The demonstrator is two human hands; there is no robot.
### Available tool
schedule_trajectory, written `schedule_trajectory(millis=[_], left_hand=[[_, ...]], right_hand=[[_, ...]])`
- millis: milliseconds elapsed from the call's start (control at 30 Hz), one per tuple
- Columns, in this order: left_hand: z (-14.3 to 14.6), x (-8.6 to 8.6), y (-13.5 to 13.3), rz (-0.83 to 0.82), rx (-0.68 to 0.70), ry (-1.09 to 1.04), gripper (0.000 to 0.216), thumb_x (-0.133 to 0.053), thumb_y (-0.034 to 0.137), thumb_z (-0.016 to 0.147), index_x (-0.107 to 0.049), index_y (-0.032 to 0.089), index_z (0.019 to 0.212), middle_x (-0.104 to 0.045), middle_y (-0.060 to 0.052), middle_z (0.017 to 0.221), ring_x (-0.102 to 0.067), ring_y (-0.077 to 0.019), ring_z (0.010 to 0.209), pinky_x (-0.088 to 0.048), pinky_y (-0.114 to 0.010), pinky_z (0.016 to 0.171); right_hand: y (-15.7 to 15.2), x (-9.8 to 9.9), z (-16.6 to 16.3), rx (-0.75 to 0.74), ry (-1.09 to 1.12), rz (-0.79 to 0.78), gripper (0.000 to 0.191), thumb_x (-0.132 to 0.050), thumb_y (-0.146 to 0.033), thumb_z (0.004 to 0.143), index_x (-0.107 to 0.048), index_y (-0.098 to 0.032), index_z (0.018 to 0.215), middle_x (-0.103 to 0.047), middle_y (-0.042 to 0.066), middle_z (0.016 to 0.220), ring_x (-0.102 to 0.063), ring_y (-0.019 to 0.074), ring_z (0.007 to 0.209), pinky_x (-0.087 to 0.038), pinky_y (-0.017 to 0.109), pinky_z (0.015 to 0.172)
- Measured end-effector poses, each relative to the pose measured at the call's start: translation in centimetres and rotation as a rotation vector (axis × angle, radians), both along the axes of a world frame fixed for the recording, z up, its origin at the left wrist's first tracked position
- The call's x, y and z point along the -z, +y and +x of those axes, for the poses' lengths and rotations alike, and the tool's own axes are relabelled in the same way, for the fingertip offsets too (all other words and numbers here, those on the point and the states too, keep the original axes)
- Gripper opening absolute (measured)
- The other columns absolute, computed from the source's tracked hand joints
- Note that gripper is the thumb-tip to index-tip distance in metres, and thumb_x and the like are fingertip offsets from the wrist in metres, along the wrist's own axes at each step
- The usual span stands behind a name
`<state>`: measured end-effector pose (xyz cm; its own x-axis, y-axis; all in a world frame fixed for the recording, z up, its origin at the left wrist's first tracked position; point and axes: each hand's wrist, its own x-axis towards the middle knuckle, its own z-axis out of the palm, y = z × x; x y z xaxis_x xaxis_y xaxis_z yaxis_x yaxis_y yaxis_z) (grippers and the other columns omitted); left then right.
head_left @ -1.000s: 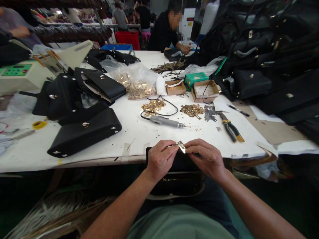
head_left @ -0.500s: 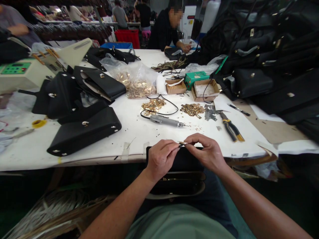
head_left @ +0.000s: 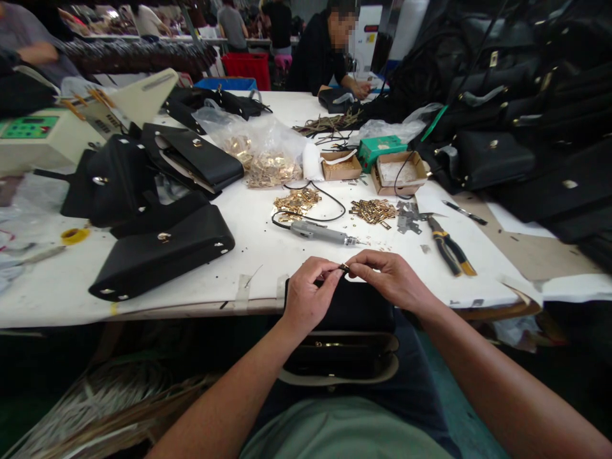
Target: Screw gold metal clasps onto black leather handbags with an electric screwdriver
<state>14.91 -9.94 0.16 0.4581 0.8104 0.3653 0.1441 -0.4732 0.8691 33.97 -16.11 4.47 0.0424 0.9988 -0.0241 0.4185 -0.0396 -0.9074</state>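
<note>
My left hand (head_left: 308, 298) and my right hand (head_left: 388, 276) meet fingertip to fingertip at the table's front edge, both pinched on a small metal clasp piece (head_left: 344, 268) that shows only as a dark sliver between them. Under the hands a black handbag (head_left: 354, 331) rests on my lap against the table edge. On the white table (head_left: 268, 255) just beyond lie a grey corded rotary tool (head_left: 321, 233), two heaps of gold clasp parts (head_left: 371, 211), and yellow-handled pliers (head_left: 449, 250).
Black handbags (head_left: 162, 252) lie at the left, more are piled at the right (head_left: 516, 153). A plastic bag of gold hardware (head_left: 262, 159), small cardboard boxes (head_left: 399, 173) and a green box sit mid-table. A beige machine (head_left: 43, 137) stands far left. People work at the far end.
Both hands have risen slightly toward the table edge. The gold clasp piece, seen flat between the fingers a second ago, has turned edge-on and is mostly hidden in the pinch.
</note>
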Motion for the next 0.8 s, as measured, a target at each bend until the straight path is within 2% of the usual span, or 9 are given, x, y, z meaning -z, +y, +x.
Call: schedule_trajectory(millis=[167,300,467,633,700,800], left_hand=[[0.1,0.3,0.2,-0.075,-0.012,0.004,0.008,-0.065,0.022,0.093,-0.073,0.022,0.095,-0.074,-0.002,0.099,-0.068,-0.0140,0.088,-0.055,-0.026,0.078],[0.1,0.3,0.3,-0.150,-0.041,0.043,0.008,-0.067,0.025,0.092,-0.074,0.023,0.095,-0.076,0.002,0.087,-0.067,-0.0117,0.074,-0.055,-0.025,0.074],[0.2,0.5,0.7,-0.219,-0.049,0.071,0.009,-0.068,0.029,0.091,-0.074,0.022,0.091,-0.075,0.003,0.080,-0.065,-0.0118,0.068,-0.053,-0.024,0.069],[0.7,1.0,1.3,-0.307,-0.006,0.033,0.022,-0.068,0.030,0.090,-0.074,0.021,0.109,-0.078,-0.002,0.094,-0.071,-0.0157,0.079,-0.056,-0.027,0.074],[0.8,1.1,1.6,-0.314,0.026,0.040,0.021,-0.066,0.030,0.091,-0.075,0.022,0.108,-0.079,-0.004,0.098,-0.072,-0.0172,0.083,-0.057,-0.028,0.077],[1.0,1.1,2.0,-0.319,0.029,0.088,0.017,-0.065,0.030,0.091,-0.077,0.022,0.100,-0.079,-0.002,0.091,-0.072,-0.0168,0.078,-0.056,-0.027,0.073]], right_hand=[[0.2,0.3,-0.5,0.028,0.013,0.015,0.023,-0.064,-0.042,0.092,-0.075,-0.022,0.095,-0.074,0.003,0.090,-0.066,0.0210,0.084,-0.050,0.031,0.076],[0.6,0.5,-0.5,0.044,0.030,0.000,0.022,-0.065,-0.041,0.091,-0.075,-0.022,0.093,-0.073,0.002,0.087,-0.064,0.0201,0.082,-0.049,0.031,0.075],[1.1,1.0,-0.2,0.031,0.083,-0.053,0.025,-0.064,-0.044,0.092,-0.073,-0.021,0.092,-0.070,0.001,0.084,-0.061,0.0188,0.080,-0.047,0.030,0.074],[1.5,2.0,0.0,0.015,0.159,-0.064,0.028,-0.061,-0.045,0.094,-0.071,-0.020,0.091,-0.069,0.002,0.085,-0.061,0.0187,0.083,-0.048,0.031,0.078],[1.5,2.5,-0.1,0.035,0.170,-0.056,0.029,-0.060,-0.047,0.094,-0.070,-0.020,0.090,-0.068,0.001,0.084,-0.061,0.0182,0.082,-0.048,0.031,0.078],[1.6,3.0,-0.3,0.063,0.184,-0.061,0.029,-0.061,-0.047,0.094,-0.071,-0.020,0.091,-0.068,0.001,0.083,-0.062,0.0181,0.081,-0.048,0.031,0.077]])
